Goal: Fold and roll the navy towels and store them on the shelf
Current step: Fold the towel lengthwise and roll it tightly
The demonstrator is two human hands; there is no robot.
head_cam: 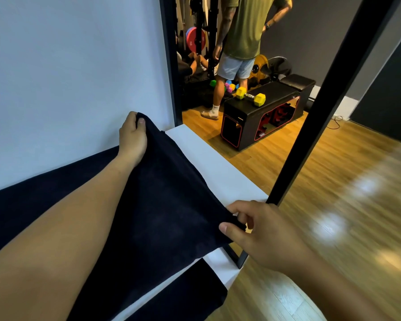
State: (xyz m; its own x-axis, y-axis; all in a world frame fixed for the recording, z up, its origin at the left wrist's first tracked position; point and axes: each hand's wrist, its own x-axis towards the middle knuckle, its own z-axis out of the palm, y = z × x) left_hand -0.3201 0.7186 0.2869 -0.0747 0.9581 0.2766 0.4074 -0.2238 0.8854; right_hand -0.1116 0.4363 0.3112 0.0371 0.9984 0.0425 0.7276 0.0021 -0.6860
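Note:
A navy towel (162,205) lies stretched over the white shelf board (208,163), its end lifted off the surface. My left hand (132,135) pinches the far corner against the white wall. My right hand (257,230) pinches the near corner at the shelf's front edge. The rest of the towel runs left along the wall under my left forearm. More navy cloth (188,295) lies on a lower white board beneath.
A black metal post (322,112) of the shelf frame rises just right of my right hand. Beyond are wooden floor (333,205), a black bench (264,112) with a yellow dumbbell (250,96), and a standing person (241,42) by weight racks.

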